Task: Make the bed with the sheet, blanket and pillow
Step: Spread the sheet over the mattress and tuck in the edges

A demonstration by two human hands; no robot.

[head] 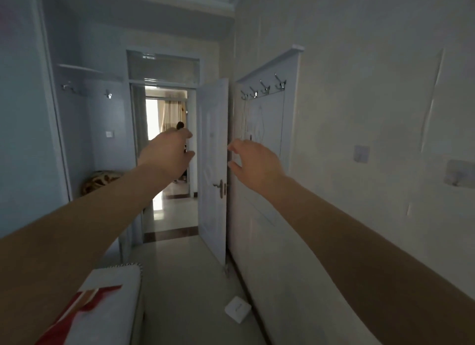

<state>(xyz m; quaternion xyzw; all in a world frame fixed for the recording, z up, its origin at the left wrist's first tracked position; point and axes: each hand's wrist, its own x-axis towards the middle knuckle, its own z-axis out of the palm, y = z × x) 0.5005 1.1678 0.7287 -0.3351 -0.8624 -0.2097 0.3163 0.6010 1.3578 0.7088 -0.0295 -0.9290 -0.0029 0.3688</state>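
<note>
Both my arms reach forward at chest height toward the doorway. My left hand (167, 153) hovers in front of the door opening, fingers loosely curved, with nothing visibly in it. My right hand (254, 162) hangs in the air by the edge of the open white door (213, 169), fingers relaxed and empty. The bed's corner (113, 301) shows at the bottom left, a white mattress with a red and white cloth (84, 303) lying on it. A brown patterned bundle, perhaps a blanket (100, 181), sits in the alcove at the left. No pillow is in view.
A white wall panel with coat hooks (264, 87) lines the right wall. A small white box (237, 309) lies on the tiled floor near that wall. The floor strip between bed and wall leads to the bright hallway (169, 211).
</note>
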